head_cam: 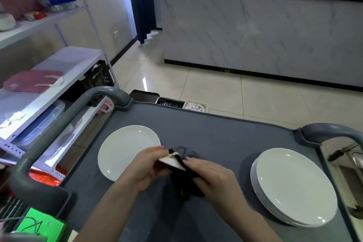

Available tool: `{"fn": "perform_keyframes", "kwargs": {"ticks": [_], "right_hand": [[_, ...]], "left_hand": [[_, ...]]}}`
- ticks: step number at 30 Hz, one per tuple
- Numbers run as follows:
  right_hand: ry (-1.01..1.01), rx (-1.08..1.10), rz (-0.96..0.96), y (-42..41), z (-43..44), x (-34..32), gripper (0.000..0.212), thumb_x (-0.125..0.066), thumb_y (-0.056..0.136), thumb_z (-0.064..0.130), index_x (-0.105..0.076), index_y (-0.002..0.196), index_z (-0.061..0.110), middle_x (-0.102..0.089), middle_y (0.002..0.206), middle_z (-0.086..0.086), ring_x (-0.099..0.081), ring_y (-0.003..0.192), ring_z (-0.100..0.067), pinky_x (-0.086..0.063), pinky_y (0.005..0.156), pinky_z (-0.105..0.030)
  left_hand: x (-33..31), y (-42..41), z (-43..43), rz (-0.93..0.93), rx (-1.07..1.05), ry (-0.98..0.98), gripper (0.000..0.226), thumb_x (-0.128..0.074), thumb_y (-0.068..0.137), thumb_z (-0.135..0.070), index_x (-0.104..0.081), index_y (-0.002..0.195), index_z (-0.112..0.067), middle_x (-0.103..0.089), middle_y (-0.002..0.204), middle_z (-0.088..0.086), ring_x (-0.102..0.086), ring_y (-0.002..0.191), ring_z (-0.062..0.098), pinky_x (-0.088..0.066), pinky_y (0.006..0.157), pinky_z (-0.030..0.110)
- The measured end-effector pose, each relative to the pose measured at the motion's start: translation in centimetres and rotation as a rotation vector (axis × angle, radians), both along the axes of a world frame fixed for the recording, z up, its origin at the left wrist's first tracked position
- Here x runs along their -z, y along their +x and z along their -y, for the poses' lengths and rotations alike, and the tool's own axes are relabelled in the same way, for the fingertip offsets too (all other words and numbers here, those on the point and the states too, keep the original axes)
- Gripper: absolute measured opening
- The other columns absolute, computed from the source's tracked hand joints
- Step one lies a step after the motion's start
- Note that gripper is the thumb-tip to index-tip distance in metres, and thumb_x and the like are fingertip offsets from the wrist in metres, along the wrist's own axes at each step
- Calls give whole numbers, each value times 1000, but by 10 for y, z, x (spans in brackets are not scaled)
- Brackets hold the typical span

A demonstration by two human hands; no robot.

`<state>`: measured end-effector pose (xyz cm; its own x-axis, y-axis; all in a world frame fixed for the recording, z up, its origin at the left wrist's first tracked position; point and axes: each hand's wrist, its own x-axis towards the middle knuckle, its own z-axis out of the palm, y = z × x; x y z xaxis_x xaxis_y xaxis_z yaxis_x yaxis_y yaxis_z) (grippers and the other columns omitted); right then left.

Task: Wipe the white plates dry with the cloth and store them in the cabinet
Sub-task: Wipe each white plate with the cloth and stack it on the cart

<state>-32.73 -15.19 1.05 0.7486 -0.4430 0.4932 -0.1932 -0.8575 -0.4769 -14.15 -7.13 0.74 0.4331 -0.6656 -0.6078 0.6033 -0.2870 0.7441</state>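
Grey plastic cart top (216, 133) serves as the workbench, with raised handles at its corners; a single round white ceramic plate (128, 151) lies flat at the left, well apart from the stack of matching white plates (292, 186) at the right, which probably keeps one group separate from the other, though which is wiped I cannot tell. Between them, both hands meet over the dark cloth with a pale inner face (177, 165); the left hand (146, 169) pinches its light corner, the right hand (211, 176) is closed around the dark bulk, seemingly to fold it into a pad for wiping. No cabinet is clearly in view; white metal shelving (59, 84) stands to the left.
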Motion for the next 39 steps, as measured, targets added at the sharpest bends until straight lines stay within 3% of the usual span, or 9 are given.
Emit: {"fn": "perform_keyframes", "kwargs": {"ticks": [4,7,10,13,20,23,28,31,39], "right_hand": [[448,-21,-59,-5,3,9,23,-61,85,18,-73,105,22,-70,97,23,-66,86,5,-48,75,-14],[558,-23,-92,0,1,20,23,-60,91,13,-71,108,25,-68,95,30,-62,90,11,-44,78,-10],[545,-133,-220,11,-9,30,40,-53,95,12,-56,131,30,-56,132,20,-43,125,12,-30,107,-12],[462,-218,-276,33,-6,30,49,-46,99,12,-38,144,28,-30,150,19,-19,140,9,-13,114,-12],[332,-128,-358,67,29,28,51,-41,101,18,-28,149,31,-9,148,30,-4,139,12,-6,114,-11],[320,-118,-387,50,32,32,51,-41,102,19,-25,148,35,-3,143,39,0,136,16,-5,112,-7],[340,-242,-342,27,-7,37,51,-45,99,14,-31,146,28,-15,150,26,-7,142,9,-7,114,-9],[338,-282,-287,41,-22,33,53,-44,100,15,-22,146,31,-17,152,23,-6,142,9,-8,114,-10],[310,-75,-189,88,16,31,51,-48,98,14,-35,147,22,-26,153,15,-18,142,2,-13,116,-15]], "left_hand": [[9,2,-12,30,-43,-57,58,-53,89,13,-52,127,-31,-63,117,11,-66,94,29,-59,65,37],[14,-3,-21,26,-29,-132,68,-52,87,17,-51,131,-35,-68,118,15,-70,92,28,-59,64,35],[18,-3,-29,31,6,-206,72,-52,88,16,-50,134,-39,-70,118,14,-71,97,29,-59,66,35],[19,-1,-35,99,83,-255,77,-53,87,16,-46,137,-42,-68,122,12,-68,105,29,-59,72,35],[16,5,-45,195,-22,-275,77,-54,87,14,-52,129,-50,-69,122,8,-66,105,25,-57,80,43],[15,14,-54,164,-61,-286,76,-55,86,12,-53,129,-50,-70,121,6,-66,101,23,-59,72,39],[16,21,-55,207,28,-274,78,-55,87,12,-47,137,-48,-70,120,5,-69,94,20,-60,71,38],[15,20,-52,260,108,-254,79,-55,89,11,-44,137,-50,-71,117,6,-70,93,20,-58,65,33],[11,22,-49,336,166,-251,83,-57,90,9,-46,130,-63,-71,116,5,-69,95,22,-58,73,38]]}}
